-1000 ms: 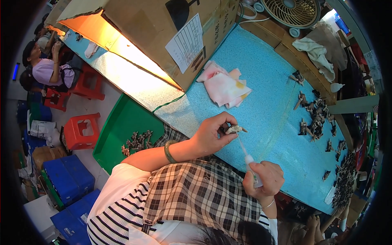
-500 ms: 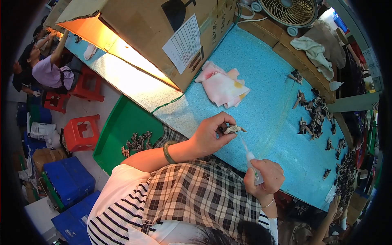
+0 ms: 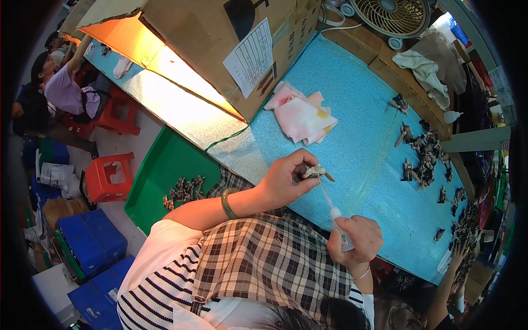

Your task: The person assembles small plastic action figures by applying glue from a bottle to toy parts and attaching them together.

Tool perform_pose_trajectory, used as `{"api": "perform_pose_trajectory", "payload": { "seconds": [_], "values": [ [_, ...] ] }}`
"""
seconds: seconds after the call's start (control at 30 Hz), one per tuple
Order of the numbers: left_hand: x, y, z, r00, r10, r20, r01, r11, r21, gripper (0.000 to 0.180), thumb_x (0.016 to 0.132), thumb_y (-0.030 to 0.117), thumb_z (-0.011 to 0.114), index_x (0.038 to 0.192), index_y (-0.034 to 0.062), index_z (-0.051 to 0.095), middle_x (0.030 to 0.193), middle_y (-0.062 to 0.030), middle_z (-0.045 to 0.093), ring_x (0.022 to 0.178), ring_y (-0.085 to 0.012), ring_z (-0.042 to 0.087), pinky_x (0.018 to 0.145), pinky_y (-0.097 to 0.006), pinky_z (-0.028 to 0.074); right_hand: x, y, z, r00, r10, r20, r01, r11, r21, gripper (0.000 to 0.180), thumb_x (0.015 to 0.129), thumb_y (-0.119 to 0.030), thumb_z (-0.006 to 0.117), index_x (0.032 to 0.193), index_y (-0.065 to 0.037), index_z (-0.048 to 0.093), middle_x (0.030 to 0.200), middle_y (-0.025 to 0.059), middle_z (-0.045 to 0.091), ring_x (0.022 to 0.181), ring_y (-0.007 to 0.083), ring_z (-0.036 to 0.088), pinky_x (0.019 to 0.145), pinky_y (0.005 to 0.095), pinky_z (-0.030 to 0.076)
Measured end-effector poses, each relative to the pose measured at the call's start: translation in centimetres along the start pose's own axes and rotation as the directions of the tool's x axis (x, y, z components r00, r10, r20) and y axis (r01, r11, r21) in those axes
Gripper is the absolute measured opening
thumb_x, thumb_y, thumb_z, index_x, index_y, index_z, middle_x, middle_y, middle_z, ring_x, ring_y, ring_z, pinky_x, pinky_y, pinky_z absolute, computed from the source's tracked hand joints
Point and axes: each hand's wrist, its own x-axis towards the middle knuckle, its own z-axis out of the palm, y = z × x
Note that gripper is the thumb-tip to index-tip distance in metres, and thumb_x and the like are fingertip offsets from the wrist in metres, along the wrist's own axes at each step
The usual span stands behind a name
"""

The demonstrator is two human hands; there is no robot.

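Observation:
Pinched between the thumb and fingers of my left hand (image 3: 287, 179) is a small figurine part (image 3: 314, 171), pale and dark with a brownish tip pointing right. My right hand (image 3: 358, 241) is wrapped round a white glue bottle (image 3: 342, 228). The bottle's long thin nozzle slants up and its tip is at the underside of the part; whether they touch I cannot tell. Both hands are above the near edge of the blue tabletop (image 3: 352, 176). Beyond them lies a folded white cloth (image 3: 301, 116) with pink and yellow stains.
A cardboard box (image 3: 214, 49), lit inside, stands at the back left. Several figurine parts (image 3: 426, 151) lie heaped on the right; others rest in a green tray (image 3: 157, 181) at my left. A fan (image 3: 393, 16) stands at the back. A co-worker's hand (image 3: 457, 257) reaches in at far right.
The figurine part has turned slightly, its brown tip now lower, and the nozzle tip is closer to it. At far right the co-worker's hand has moved up toward the heap.

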Motion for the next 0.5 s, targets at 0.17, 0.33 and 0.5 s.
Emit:
{"api": "perform_pose_trajectory", "payload": {
  "seconds": [0.17, 0.33, 0.5],
  "values": [
    [-0.11, -0.07, -0.09, 0.999, -0.022, 0.026, 0.025, 0.996, -0.086, 0.026, 0.083, -0.003, 0.062, 0.105, 0.0028, 0.049, 0.094, -0.0017, 0.055, 0.085, -0.005, 0.054, 0.076, -0.022, 0.046, 0.13, -0.12, 0.21, 1.0, -0.005, 0.008, 0.005, 1.0, 0.004, 0.021, 0.064, -0.004, 0.062, 0.085, 0.0, 0.062, 0.056, 0.008, 0.056, 0.043, 0.0217, 0.053, 0.042, 0.0292, 0.041],
    [-0.29, 0.43, -0.11, 0.999, -0.024, 0.033, 0.025, 0.999, -0.043, 0.026, 0.083, -0.003, 0.062, 0.105, 0.0031, 0.049, 0.095, -0.0018, 0.055, 0.086, -0.0051, 0.054, 0.077, -0.022, 0.046, 0.38, -0.26, 0.29, 1.0, -0.001, 0.025, 0.0, 1.0, 0.011, 0.021, 0.064, -0.003, 0.062, 0.085, 0.0, 0.062, 0.057, 0.008, 0.057, 0.044, 0.0216, 0.054, 0.042, 0.0291, 0.041],
    [-0.31, 0.38, -0.13, 1.0, -0.008, 0.015, 0.009, 0.999, -0.041, 0.025, 0.083, -0.003, 0.062, 0.105, 0.0032, 0.049, 0.094, -0.0015, 0.055, 0.085, -0.0049, 0.054, 0.075, -0.022, 0.046, 0.28, -0.42, 0.27, 0.999, 0.018, 0.031, -0.018, 1.0, -0.001, 0.019, 0.065, -0.004, 0.063, 0.083, 0.0, 0.063, 0.059, 0.0086, 0.058, 0.045, 0.022, 0.055, 0.043, 0.0293, 0.042]
  ]
}}
